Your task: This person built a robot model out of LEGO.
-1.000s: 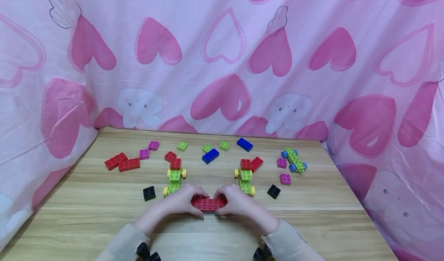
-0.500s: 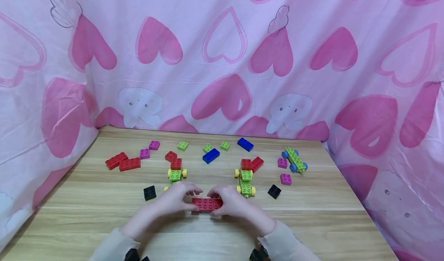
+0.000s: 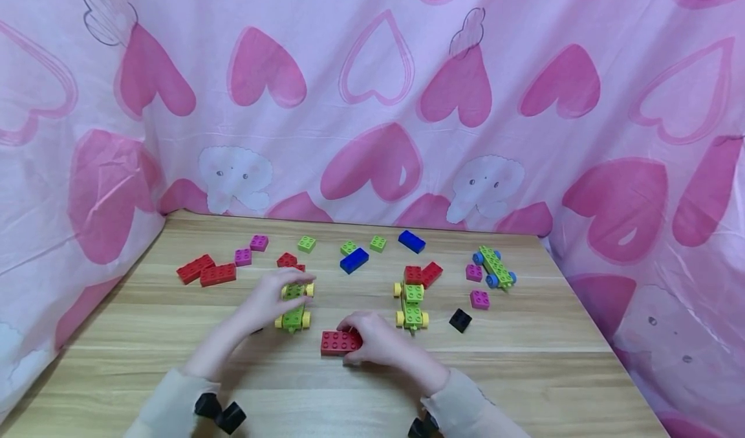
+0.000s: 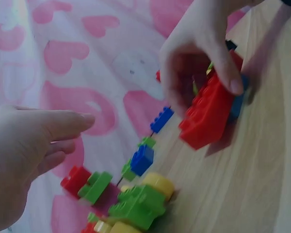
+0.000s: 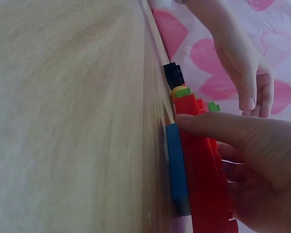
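Near the front middle of the table, my right hand (image 3: 375, 338) grips red studded bricks (image 3: 337, 342) between thumb and fingers. Beneath them lies a blue piece (image 5: 176, 167), seen in the right wrist view. My left hand (image 3: 268, 301) reaches over the left green toy car base (image 3: 293, 315) with yellow wheels. In the left wrist view, its fingers (image 4: 70, 121) are extended and stand apart from the car, holding nothing. Part of the car is covered by that hand in the head view. A matching green car base (image 3: 412, 305) stands to the right.
Loose bricks lie toward the back: red bricks (image 3: 218, 275), pink bricks (image 3: 242, 257), green bricks (image 3: 306, 244) and blue bricks (image 3: 354, 261). A green car base with blue wheels (image 3: 493, 268) sits at the right, and a black brick (image 3: 460, 320) nearer. A heart-patterned curtain (image 3: 372, 101) hangs behind.
My left hand has let go of the red bricks and moved left and away from me, over the left green car base. My right hand stays on the red bricks.
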Motion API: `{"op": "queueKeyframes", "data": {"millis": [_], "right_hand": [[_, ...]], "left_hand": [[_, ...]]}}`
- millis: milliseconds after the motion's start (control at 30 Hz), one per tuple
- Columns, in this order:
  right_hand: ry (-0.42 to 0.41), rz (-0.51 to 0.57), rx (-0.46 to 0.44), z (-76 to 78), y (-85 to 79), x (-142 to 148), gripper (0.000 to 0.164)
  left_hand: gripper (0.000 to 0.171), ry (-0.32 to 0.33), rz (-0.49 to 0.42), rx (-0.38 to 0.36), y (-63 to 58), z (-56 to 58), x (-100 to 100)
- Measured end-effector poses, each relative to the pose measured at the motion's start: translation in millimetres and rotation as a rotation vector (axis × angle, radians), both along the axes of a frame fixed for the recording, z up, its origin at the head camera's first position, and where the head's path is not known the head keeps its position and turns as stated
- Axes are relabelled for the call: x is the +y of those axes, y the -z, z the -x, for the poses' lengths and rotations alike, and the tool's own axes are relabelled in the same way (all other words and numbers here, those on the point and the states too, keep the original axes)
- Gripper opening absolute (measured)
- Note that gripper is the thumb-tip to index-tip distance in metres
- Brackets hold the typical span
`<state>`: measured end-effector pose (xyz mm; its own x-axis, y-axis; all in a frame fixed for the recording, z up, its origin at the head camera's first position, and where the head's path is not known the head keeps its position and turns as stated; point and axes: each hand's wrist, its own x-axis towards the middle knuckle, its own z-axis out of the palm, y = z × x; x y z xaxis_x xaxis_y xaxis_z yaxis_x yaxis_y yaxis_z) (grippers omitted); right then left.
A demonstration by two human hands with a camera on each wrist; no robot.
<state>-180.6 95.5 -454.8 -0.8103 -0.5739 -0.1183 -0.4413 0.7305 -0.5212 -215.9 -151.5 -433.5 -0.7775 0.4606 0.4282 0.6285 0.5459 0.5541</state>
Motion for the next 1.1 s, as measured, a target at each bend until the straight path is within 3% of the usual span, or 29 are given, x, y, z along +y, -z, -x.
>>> {"op": "queueKeyframes", "data": {"millis": [133, 267, 667, 1100], "right_hand": [[0.006, 0.003, 0.0, 1.1, 1.6, 0, 0.05], [0.003, 0.007, 0.002, 1.6, 1.6, -1, 0.049], [-0.01, 0.03, 0.024, 0.9, 2.4, -1, 0.042], [0.001, 0.088, 0.03, 4.9, -1.8, 1, 0.042]], "left_hand": [[0.04, -0.065, -0.026, 0.04, 2.4, 9.6, -7], [0.049, -0.101, -0.01, 0.033, 4.8, 18.0, -15], [0.058, -0.063, 0.019, -0.192, 12.3, 32.3, -26], [0.059, -0.055, 0.063, -0.309, 19.4, 39.6, -31]]}}
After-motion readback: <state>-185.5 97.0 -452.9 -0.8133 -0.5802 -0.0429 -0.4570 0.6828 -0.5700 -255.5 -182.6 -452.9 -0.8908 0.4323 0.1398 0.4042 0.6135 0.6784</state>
